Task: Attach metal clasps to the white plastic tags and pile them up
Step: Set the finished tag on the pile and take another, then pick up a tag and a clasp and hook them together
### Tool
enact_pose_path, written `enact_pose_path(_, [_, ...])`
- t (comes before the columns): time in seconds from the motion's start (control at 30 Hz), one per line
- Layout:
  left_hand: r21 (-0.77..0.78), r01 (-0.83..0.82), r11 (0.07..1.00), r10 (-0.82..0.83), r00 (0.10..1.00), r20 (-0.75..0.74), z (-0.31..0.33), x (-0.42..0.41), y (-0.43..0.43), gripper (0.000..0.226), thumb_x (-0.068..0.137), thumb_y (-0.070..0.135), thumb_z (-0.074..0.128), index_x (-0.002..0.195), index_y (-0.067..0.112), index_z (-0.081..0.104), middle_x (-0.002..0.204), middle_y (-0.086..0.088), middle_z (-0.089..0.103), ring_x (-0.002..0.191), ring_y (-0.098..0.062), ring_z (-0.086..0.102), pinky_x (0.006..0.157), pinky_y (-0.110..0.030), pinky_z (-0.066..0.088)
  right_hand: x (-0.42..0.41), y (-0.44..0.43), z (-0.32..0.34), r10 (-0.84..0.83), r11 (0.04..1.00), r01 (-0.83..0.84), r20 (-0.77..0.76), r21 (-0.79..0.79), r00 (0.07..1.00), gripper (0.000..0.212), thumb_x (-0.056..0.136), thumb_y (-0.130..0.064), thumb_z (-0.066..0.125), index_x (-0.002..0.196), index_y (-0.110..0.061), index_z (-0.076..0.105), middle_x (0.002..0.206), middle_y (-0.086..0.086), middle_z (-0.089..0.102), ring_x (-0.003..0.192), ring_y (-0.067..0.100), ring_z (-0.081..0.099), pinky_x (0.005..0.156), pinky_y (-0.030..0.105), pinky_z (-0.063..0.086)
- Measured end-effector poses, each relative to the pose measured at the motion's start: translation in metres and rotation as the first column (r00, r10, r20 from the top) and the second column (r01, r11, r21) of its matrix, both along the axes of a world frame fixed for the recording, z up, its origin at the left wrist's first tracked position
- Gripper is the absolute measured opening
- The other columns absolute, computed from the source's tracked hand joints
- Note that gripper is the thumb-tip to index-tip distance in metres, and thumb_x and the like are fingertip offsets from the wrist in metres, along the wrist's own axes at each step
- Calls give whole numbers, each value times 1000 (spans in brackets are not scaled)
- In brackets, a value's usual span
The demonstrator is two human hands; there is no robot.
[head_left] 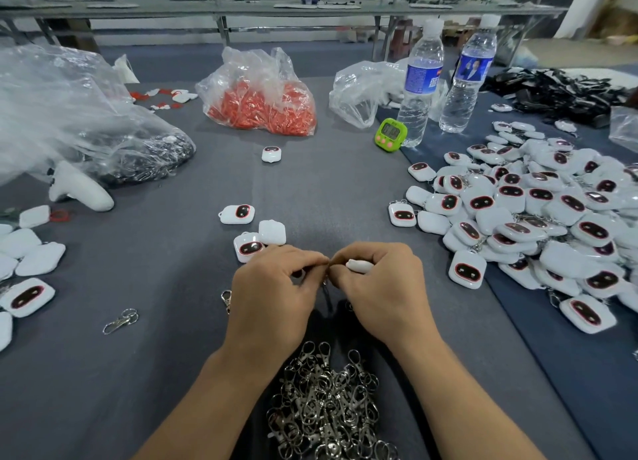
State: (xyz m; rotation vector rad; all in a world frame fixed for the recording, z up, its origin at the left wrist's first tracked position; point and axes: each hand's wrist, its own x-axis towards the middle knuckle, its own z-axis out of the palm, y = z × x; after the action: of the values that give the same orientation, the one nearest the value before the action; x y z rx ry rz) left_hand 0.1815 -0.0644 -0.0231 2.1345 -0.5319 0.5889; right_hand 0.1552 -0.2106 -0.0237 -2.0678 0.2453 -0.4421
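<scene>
Your two hands meet fingertip to fingertip over the bench (155, 373). Your right hand (379, 287) grips a white plastic tag (359, 265), which shows edge-on above your curled fingers. Your left hand (272, 287) is curled too, thumb and forefinger pinching a metal clasp (326, 282) right at the tag's corner; only a sliver of it shows below your fingertips.

Between your forearms, close to your body, lies the heap of loose clasps (328, 408). A single clasp (226, 299) lies just beside your left hand, and another (121, 321) well out to its left. Just beyond your left knuckles sit two tags, one face up (248, 247) and one face down (272, 232), touching each other, with a third (238, 214) a little farther on.

To the right of your right hand spreads the big pile of tags (538, 218), several of them showing clasps. Far beyond your hands stand a green timer (390, 134), two water bottles (419, 80) and a plastic bag of red pieces (262, 100).
</scene>
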Motion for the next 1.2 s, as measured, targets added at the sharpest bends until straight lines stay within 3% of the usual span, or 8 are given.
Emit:
enact_pose_path(0.13, [-144,-32,989,-6,968,-252,4,3,1,18,75,17,87,78,34,81,72,28,71,68,11,64,63,-2,41,4,-1,1,13,984,-14,7,176,1000,20,78,-15,78,70,-33,78,60,-13,69,56,2,58,59,21,43])
enact_pose_path(0.27, [-325,22,945,-174,878,-445,6,11,4,22,78,9,83,73,30,82,71,12,75,68,-1,70,65,-11,49,8,1,3,90,947,-87,2,310,996,9,72,-20,74,70,-28,78,62,-1,70,54,9,55,57,31,43])
enact_pose_path(0.4, [-317,67,946,-208,876,-434,8,11,5,22,77,6,80,73,28,81,71,8,76,69,-10,71,66,-21,55,9,1,3,147,918,-130,-17,375,989,9,67,-22,70,71,-23,79,63,5,70,54,15,54,55,34,44])
enact_pose_path(0.53, [-276,128,953,-231,895,-381,9,10,9,23,75,9,81,72,32,80,65,9,73,57,-3,61,56,-16,47,7,-1,3,198,893,-167,-31,419,980,11,65,-17,68,70,-19,78,60,6,68,51,17,53,52,32,41])
enact_pose_path(0.7, [-216,139,966,-206,922,-326,10,9,10,27,71,8,85,76,34,79,67,16,73,57,0,63,56,-11,46,6,-3,6,233,866,-177,-62,468,971,12,62,-15,69,69,-15,78,59,10,66,50,17,50,46,26,38])
enact_pose_path(0.8, [-200,152,968,-212,921,-325,11,8,10,15,68,19,83,74,33,79,68,16,73,57,-2,64,56,-13,48,6,-3,7,242,882,-184,-82,434,967,12,63,-19,69,70,-17,78,59,7,67,50,17,50,49,29,39])
enact_pose_path(0.93, [-215,137,967,-209,909,-362,11,8,9,9,64,24,75,68,31,78,56,14,66,47,1,52,50,-11,39,7,-4,8,262,903,-210,-93,374,960,12,65,-22,68,71,-21,78,59,4,67,52,15,51,53,31,40])
enact_pose_path(1.2, [-230,162,960,-242,893,-380,9,9,8,10,62,25,65,64,19,73,45,13,42,44,-3,33,44,-15,27,5,-2,7,232,946,-223,-9,236,973,13,69,-17,72,70,-29,78,60,-10,69,56,0,59,56,15,43])
